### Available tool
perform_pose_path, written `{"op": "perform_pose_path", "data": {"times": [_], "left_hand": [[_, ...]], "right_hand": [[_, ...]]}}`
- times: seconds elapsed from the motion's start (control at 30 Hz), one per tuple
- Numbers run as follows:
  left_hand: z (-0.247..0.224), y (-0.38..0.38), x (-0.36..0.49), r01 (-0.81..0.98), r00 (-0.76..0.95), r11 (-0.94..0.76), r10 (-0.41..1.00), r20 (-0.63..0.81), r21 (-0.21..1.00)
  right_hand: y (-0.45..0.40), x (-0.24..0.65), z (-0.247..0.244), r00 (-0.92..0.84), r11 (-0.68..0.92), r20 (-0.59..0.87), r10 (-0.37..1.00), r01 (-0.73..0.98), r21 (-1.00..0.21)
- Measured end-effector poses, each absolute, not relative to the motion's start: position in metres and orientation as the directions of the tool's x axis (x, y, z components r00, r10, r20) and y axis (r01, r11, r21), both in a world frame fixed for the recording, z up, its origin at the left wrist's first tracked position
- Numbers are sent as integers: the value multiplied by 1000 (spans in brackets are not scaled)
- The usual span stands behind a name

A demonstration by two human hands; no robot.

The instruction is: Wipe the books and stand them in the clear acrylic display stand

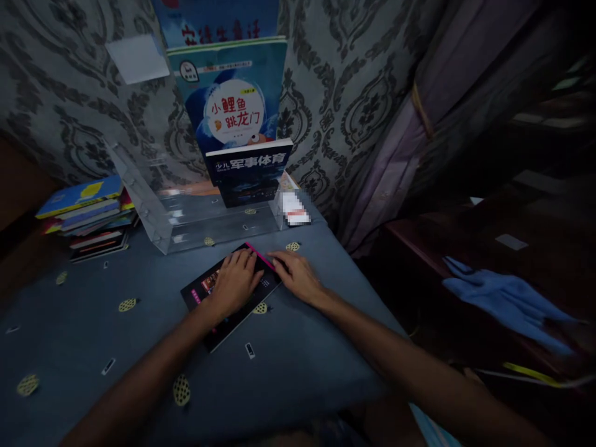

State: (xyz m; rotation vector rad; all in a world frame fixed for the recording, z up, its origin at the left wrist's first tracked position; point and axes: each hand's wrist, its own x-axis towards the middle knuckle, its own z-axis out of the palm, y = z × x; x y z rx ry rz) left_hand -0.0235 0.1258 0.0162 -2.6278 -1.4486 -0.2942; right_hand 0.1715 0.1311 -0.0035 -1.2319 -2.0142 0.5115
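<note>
A dark book (242,316) with a pink strip along its far right edge lies at an angle on the table. My left hand (236,279) rests flat on its cover, fingers stretched out and partly hiding the print. At the book's right edge, my right hand (300,276) has its fingertips by the pink strip, with thumb and index finger slightly apart. Behind both hands stands a clear acrylic book rack (223,233). It holds a navy book (254,180) in front, a blue-green picture book (233,99) behind that, and another blue book (218,22) at the back.
Several books lie in a stack (93,208) left of the rack. A small white and orange item (295,208), partly blurred out, is by the rack's right end. The patterned tablecloth (153,347) ends at the right, beyond which a blue cloth (503,301) lies on dark red furniture.
</note>
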Motion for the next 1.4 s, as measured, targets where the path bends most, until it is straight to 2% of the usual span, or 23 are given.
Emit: {"op": "perform_pose_path", "data": {"times": [0.17,0.37,0.5,0.77,0.9,1.1,1.23,1.4], "left_hand": [[15,119,-20,845,525,-535,823,218,-11],[18,119,-19,840,529,-543,821,212,4],[19,119,-19,852,515,-524,836,191,-2],[29,113,-20,831,542,-553,830,132,64],[36,106,-17,823,563,-566,823,72,45],[35,95,-9,817,576,-574,816,49,-44],[35,92,-5,814,580,-576,814,32,-77],[36,91,-2,810,583,-582,812,-5,-75]], "right_hand": [[153,167,-6,-484,603,385,786,460,-652],[190,153,-8,-604,659,325,728,486,-574],[207,147,-7,-601,663,333,727,488,-567],[207,151,-10,-611,665,333,719,465,-584],[194,160,-12,-601,670,358,715,440,-599],[171,177,-10,-515,589,371,773,363,-722],[159,186,-8,-470,498,331,819,293,-816],[137,198,-3,-429,451,301,852,308,-838]]}}
